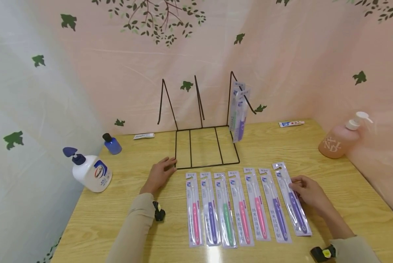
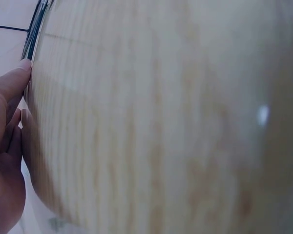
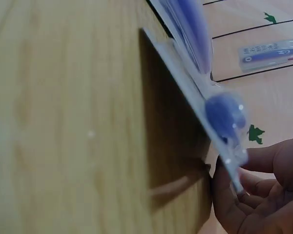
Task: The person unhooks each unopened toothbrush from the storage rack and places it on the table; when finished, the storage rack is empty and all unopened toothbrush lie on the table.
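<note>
Across the table lies a row of packaged toothbrushes with pink, purple and green handles, among them a green toothbrush [image 1: 227, 215]. My right hand [image 1: 309, 191] pinches the edge of the rightmost pack, a purple toothbrush [image 1: 292, 201]; in the right wrist view that pack is tilted, one edge raised off the table. My left hand [image 1: 158, 174] rests on the table, its fingertips at the front left corner of a black wire rack [image 1: 207, 166]. Packaged toothbrushes [image 1: 239, 113] hang from the rack's right hook; its other two hooks hold nothing.
On the left stand a white pump bottle [image 1: 92, 173] and a small blue bottle [image 1: 112, 144]. Toothpaste tubes lie at the back, a white tube [image 1: 144, 136] and a printed tube [image 1: 291, 124]. A pink pump bottle [image 1: 339, 140] stands at the right, with a leaf-patterned curtain [image 1: 281, 54] behind.
</note>
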`<state>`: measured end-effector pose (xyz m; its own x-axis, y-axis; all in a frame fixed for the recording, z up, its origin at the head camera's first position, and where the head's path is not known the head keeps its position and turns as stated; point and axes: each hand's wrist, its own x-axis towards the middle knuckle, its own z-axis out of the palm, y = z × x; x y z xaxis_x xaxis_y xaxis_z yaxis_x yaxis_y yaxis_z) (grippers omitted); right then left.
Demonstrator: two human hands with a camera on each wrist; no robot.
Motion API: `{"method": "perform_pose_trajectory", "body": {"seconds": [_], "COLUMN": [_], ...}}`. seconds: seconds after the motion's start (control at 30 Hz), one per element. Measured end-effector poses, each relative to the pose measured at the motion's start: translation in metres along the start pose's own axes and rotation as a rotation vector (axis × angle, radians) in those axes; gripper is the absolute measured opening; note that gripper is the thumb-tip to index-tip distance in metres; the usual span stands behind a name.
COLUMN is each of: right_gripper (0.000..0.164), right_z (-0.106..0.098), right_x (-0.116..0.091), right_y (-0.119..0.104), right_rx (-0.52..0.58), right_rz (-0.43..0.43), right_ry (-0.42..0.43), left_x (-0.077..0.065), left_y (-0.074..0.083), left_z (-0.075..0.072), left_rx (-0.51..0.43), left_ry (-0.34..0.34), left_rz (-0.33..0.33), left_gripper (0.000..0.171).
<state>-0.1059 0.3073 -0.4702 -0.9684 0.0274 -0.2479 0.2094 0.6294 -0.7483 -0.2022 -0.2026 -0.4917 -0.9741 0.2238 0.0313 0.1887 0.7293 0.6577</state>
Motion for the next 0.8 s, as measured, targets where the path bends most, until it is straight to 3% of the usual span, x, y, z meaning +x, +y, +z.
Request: {"method": "perform_pose_trajectory", "body": {"seconds": [0.23,0.4,0.57,0.8], "right_gripper": [0.047,0.045,0.046,0.046], "right_z": [-0.006,-0.011,-0.019,-0.027], "right_x": [-0.004,-0.007,-0.004,0.01], "right_y": [-0.009,-0.017,-0.035,-0.086], "right_rx": [-0.095,-0.176,-0.255,-0.198], "right_rz": [0.062,0.047,-0.072,-0.265], "right_ry": [-0.012,-0.028,0.039,0.161], "left_x": [0.001,0.001,0.0,0.0], "left_y": [-0.001,-0.001,-0.001,0.0], "left_z": [0.001,0.001,0.001,0.001], "left_rx": [0.016,0.03,0.028,0.014], "left_ry": [0.0,0.006,0.01,0.009], "left_rz": [-0.004,-0.001,0.007,0.004], "left_gripper": [0.043,0.043,0.043,0.043]}}
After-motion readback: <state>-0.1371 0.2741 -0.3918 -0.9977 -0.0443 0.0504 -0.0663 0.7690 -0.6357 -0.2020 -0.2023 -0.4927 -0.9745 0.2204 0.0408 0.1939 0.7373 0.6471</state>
